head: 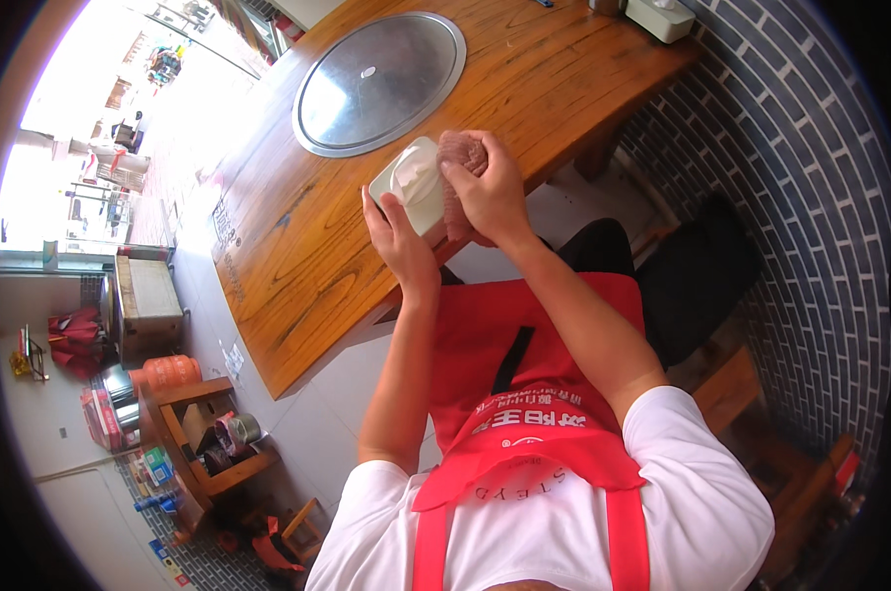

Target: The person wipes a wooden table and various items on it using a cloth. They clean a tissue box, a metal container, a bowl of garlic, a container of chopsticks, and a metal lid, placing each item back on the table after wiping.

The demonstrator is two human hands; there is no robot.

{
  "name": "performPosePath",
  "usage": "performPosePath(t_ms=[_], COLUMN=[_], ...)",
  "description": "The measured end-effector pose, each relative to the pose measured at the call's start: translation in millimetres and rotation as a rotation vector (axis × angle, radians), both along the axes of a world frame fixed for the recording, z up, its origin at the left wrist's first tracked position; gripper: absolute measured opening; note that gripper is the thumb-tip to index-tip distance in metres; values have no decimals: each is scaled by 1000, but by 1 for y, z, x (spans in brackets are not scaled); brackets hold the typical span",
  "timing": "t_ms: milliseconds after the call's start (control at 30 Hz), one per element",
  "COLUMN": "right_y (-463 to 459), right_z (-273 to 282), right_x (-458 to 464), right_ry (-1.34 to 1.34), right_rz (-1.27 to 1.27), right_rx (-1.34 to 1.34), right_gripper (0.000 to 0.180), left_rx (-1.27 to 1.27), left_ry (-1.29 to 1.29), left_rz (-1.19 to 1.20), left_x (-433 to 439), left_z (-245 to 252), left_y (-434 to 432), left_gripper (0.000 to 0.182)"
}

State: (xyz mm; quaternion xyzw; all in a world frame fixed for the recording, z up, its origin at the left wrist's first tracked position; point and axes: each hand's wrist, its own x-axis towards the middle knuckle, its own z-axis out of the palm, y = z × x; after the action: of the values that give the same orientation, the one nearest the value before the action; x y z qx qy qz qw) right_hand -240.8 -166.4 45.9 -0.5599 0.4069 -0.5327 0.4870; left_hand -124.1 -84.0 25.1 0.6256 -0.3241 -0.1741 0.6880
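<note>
A pale tissue box (424,214) with a white tissue sticking out of its top is held above the near edge of the wooden table (320,295). My left hand (404,247) grips the box along its left and near side, thumb against its edge. A brownish-pink cloth (456,207) is bunched in my right hand (493,192), pressed against the right side of the box. The underside of the box and the fingers behind the cloth are hidden.
A round metal cover (379,85) is set in the tabletop beyond the box. Another pale tissue box (659,18) stands at the far right, near the brick-patterned wall (800,148). A dark chair (704,281) is at my right; an orange gas cylinder (166,372) and wooden furniture (187,473) are at left.
</note>
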Motion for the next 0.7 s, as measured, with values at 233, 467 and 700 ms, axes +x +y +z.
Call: performPosePath(t_ms=[233, 467, 700], right_y=[3, -83, -55], right_z=[5, 15, -7], right_x=[4, 18, 16], right_ry=[-197, -180, -247], right_rz=[168, 444, 232], right_rx=[96, 263, 93], right_gripper=[37, 33, 32], left_rx=[49, 38, 136], left_ry=[134, 214, -118], left_rz=[-240, -444, 192], left_x=[37, 62, 55], left_z=[10, 7, -4], left_y=[-1, -20, -13], left_gripper=[64, 58, 45])
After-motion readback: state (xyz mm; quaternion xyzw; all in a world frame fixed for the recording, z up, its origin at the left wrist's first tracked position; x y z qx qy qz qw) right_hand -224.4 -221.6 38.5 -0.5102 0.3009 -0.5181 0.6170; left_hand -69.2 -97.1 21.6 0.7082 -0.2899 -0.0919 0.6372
